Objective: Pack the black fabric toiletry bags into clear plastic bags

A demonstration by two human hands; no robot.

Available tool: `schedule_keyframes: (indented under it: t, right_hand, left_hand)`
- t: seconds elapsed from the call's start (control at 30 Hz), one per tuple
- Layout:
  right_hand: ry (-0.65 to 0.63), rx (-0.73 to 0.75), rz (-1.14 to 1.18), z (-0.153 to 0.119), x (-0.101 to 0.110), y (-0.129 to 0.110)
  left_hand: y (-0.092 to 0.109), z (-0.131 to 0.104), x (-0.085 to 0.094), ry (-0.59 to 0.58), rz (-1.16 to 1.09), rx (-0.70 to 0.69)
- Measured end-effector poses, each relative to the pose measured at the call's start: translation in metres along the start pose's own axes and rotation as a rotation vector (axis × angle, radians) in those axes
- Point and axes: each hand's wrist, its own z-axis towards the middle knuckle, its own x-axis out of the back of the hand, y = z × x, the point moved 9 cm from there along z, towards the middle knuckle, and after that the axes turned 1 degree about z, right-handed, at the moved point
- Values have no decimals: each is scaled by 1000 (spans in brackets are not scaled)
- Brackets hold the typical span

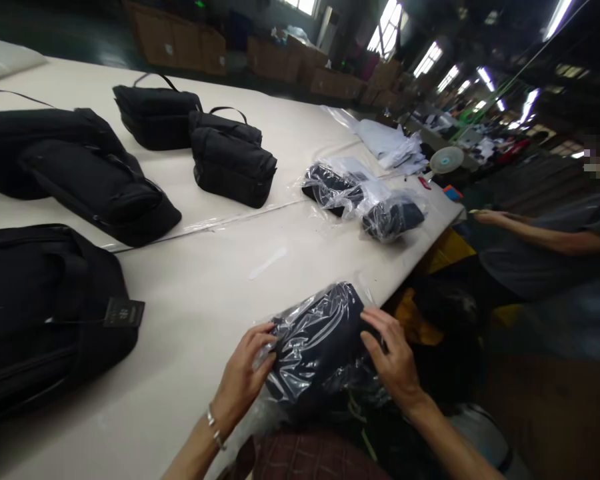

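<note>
A black bag wrapped in clear plastic (320, 340) lies at the near edge of the white table (205, 287). My left hand (243, 377) grips the plastic at the bag's left end, fingers pinched on the film. My right hand (393, 357) presses on the bag's right side, fingers curled over it. A bracelet sits on my left wrist.
Two more plastic-wrapped bags (365, 200) lie further along the table edge. Unwrapped black bags (230, 160) sit at the back, and a large one (45, 313) at the left. A stack of plastic sleeves (390, 143) lies beyond. Another person's arm (530, 233) reaches in at the right.
</note>
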Motion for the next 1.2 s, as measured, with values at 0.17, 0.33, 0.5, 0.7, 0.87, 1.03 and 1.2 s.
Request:
schedule_keyframes:
  t: [0.17,0.33,0.5,0.7,0.87,1.03,1.2]
  right_hand:
    - [-171,-684,123,38,-22,95]
    - [-347,-817,236,16,-47,132]
    - [-345,-824,250,0,-44,132]
    - [-316,-846,310,1,-42,120]
    - [-72,-963,603,4,-33,118]
    - [163,-1067,689,-44,-14,151]
    - [25,-1260,700,-126,-41,164]
  left_hand:
    - [23,-30,-19,-91,186,-237]
    - [27,-32,-3,-115,179,-314]
    - [-35,13,33,6,-59,226]
    - [-2,64,-23,-561,-226,183]
    - [25,79,-62,-655,201,22]
    - [-23,87,-65,-639,160,265]
    - [-78,87,-61,-590,-104,459]
